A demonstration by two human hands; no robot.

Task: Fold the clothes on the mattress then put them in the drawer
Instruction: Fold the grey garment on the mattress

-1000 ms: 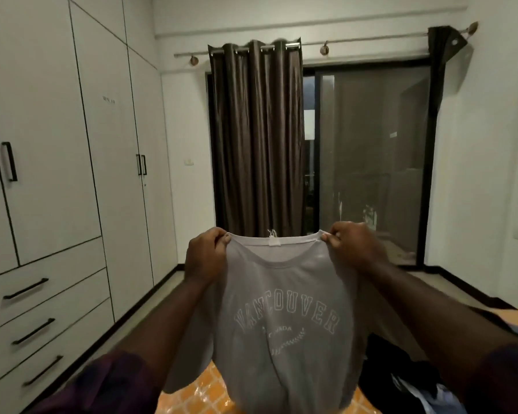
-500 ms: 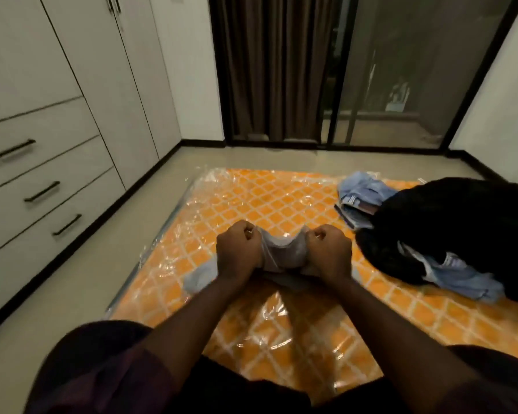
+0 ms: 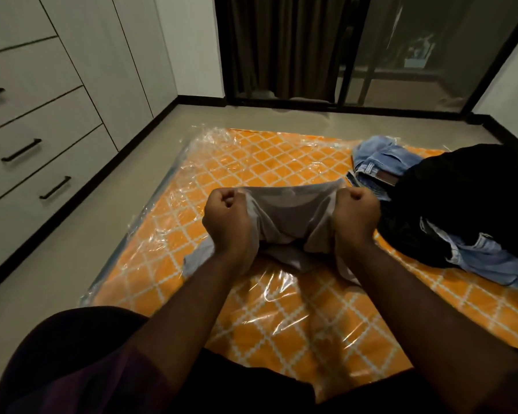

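An orange, plastic-wrapped mattress [image 3: 251,162] lies on the floor near closed drawers [image 3: 42,150], with a heap of dark clothes [image 3: 461,204] and jeans [image 3: 383,156] on its right side. A grey shirt [image 3: 290,213] is stretched low over the mattress's middle, its lower part bunched on the plastic. Both forearms reach forward; the left hand [image 3: 226,219] and right hand [image 3: 356,216] are fists clenched round the shirt's upper edge.

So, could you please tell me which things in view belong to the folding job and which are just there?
Part of the job:
- grey T-shirt, gripped by left hand and right hand
- black garment and blue jeans, unfolded on the orange mattress
- drawers, all shut

Just there:
- dark curtain
- glass sliding door
- tall cupboard doors
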